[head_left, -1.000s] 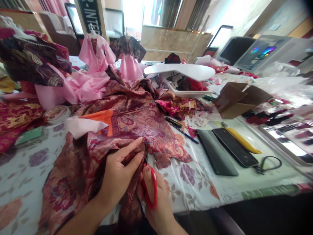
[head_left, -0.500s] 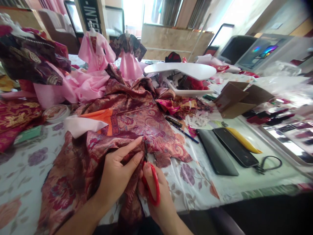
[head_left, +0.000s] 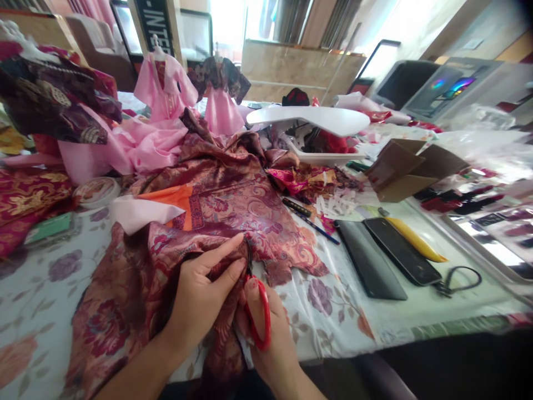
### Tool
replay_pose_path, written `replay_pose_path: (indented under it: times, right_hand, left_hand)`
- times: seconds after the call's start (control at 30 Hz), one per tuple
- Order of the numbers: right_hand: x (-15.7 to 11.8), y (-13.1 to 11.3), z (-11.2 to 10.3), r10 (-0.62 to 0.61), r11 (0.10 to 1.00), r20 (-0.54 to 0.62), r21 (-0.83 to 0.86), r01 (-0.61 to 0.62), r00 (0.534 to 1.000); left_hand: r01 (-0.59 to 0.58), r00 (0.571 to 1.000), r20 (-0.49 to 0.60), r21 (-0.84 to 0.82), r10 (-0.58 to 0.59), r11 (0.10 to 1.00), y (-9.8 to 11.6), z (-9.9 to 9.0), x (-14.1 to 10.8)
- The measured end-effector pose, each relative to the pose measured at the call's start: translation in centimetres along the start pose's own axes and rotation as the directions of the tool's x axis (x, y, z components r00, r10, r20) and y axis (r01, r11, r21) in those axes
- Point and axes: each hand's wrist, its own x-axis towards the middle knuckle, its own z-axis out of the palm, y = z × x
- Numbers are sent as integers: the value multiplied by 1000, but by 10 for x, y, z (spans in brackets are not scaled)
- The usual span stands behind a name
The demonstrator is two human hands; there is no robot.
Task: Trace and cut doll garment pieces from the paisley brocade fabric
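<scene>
Maroon patterned brocade fabric (head_left: 237, 205) spreads over the table and hangs down at the front. My left hand (head_left: 200, 289) pinches a fold of it between thumb and fingers, with the forefinger stretched along the cloth. Close on its right, my right hand (head_left: 266, 328) is closed on red-handled scissors (head_left: 265, 316), thumb in one loop. Their dark blades point away from me at the fabric beside my left fingertips; part of the blades is hidden by the cloth. An orange piece of cloth (head_left: 185, 205) and a white piece (head_left: 144, 214) lie on the brocade.
Right of the fabric lie a blue pen (head_left: 318, 229), a dark flat case (head_left: 368, 258), a black phone (head_left: 402, 250) and a cardboard box (head_left: 403, 166). Small dressed forms (head_left: 164, 83) and pink cloth (head_left: 152, 144) stand behind. A round tub (head_left: 96, 191) sits left.
Both hands stay almost in place on the brocade. The scissors' handle and blades have shifted very slightly to the right.
</scene>
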Motion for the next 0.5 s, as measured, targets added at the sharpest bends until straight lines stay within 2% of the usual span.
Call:
replay_pose_path:
  times: [0.3, 0.5]
  right_hand:
    - [1, -2, 0, -4, 1000, -35, -18, 4, 999]
    - [-6, -23, -5, 81, 983, 49, -171, -72, 996]
  left_hand:
    - [-17, 1000, -5, 5, 17, 1000, 0, 1, 1]
    - [-29, 999, -44, -24, 28, 999, 2, -5, 6]
